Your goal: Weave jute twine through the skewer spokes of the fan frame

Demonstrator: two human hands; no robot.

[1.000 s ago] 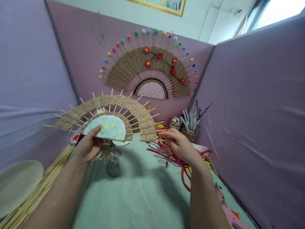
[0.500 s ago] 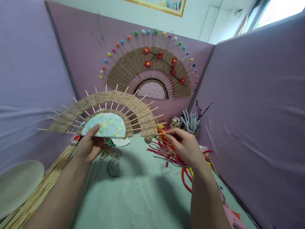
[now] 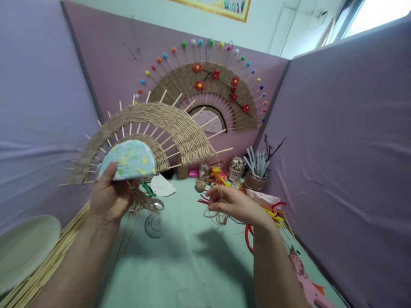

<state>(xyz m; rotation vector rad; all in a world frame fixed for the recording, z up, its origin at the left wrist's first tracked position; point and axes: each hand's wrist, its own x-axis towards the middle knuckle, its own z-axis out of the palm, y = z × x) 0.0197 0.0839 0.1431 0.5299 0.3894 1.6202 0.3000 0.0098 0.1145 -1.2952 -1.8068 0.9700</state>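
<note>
My left hand grips a half-round woven fan by its blue flowered fabric centre, lifted and tilted up to the left. Thin wooden sticks stick out all round the woven band. My right hand hovers over the green table, palm turned up, fingers curled around a loose strand of brown twine. A finished fan with red flowers and coloured pompoms hangs on the purple back wall.
A heap of red and yellow strips lies right of my right hand. Cups of sticks and twigs stand at the back right. Bamboo sticks and a paper plate lie at the left. Purple padded panels enclose the table.
My left hand has raised the fan and tilted it leftward. My right hand has left the fan's right end, dropped lower and turned palm up with the twine.
</note>
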